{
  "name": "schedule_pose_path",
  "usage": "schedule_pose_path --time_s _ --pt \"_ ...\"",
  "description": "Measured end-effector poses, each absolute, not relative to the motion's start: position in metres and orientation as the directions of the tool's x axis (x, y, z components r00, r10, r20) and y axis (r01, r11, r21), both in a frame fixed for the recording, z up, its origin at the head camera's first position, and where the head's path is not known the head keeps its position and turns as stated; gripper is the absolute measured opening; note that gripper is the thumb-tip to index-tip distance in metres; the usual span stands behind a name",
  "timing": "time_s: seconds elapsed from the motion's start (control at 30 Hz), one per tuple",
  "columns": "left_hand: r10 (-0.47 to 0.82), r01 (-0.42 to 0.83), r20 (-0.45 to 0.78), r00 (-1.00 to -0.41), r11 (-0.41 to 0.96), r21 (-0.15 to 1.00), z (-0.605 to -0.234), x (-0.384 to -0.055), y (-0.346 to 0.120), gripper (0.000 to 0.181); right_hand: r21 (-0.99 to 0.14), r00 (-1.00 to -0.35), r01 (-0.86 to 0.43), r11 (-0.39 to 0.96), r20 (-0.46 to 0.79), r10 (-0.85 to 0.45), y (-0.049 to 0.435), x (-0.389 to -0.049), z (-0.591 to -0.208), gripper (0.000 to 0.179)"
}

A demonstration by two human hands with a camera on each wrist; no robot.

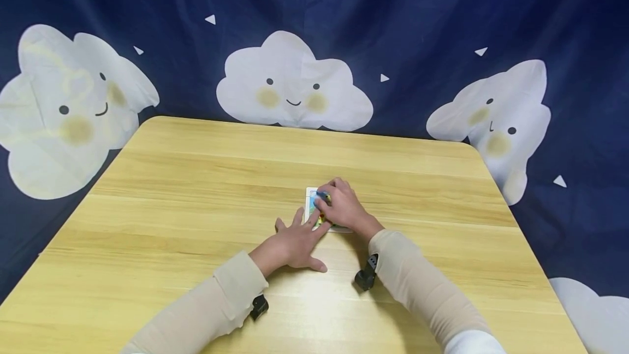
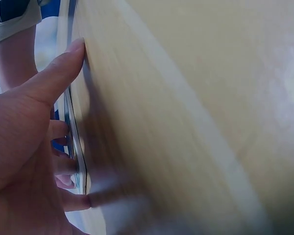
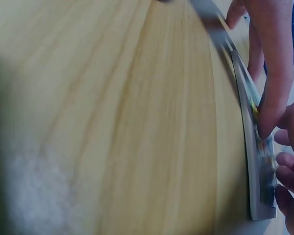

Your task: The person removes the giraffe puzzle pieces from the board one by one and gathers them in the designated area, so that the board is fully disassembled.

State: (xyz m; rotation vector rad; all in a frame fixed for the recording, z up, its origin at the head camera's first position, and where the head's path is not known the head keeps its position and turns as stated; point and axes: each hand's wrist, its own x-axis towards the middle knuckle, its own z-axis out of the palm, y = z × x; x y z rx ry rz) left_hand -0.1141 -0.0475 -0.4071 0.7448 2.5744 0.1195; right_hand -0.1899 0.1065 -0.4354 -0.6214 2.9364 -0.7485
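Note:
A small flat picture board (image 1: 308, 200) with a white border and a colourful print lies on the table, partly covered by both hands. My left hand (image 1: 297, 242) is spread, its extended fingers resting on the board's near part and its thumb apart on the tabletop. Over the upper right of the board, my right hand (image 1: 344, 206) has curled fingers and pinches a small blue and yellow puzzle piece (image 1: 322, 195), mostly hidden by the fingers. From the side, in the right wrist view, the board (image 3: 252, 196) looks thin, with left-hand fingers (image 3: 277, 73) touching its top.
The wooden table (image 1: 196, 179) stretches around the board on every side. Behind it hangs a dark blue curtain (image 1: 393, 26) printed with smiling clouds. Black wrist cameras (image 1: 366, 275) are strapped at both sleeves, close above the tabletop.

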Motion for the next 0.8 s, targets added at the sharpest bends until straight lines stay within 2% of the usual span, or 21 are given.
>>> schedule_pose_path --time_s 0.8 --pt "0.519 0.478 -0.411 -0.75 0.854 0.206 -0.4092 -0.1155 -0.048 0.096 -0.495 -0.935 -0.314 0.81 0.015 -0.354 0.1026 -0.1943 -0.4387 0.023"
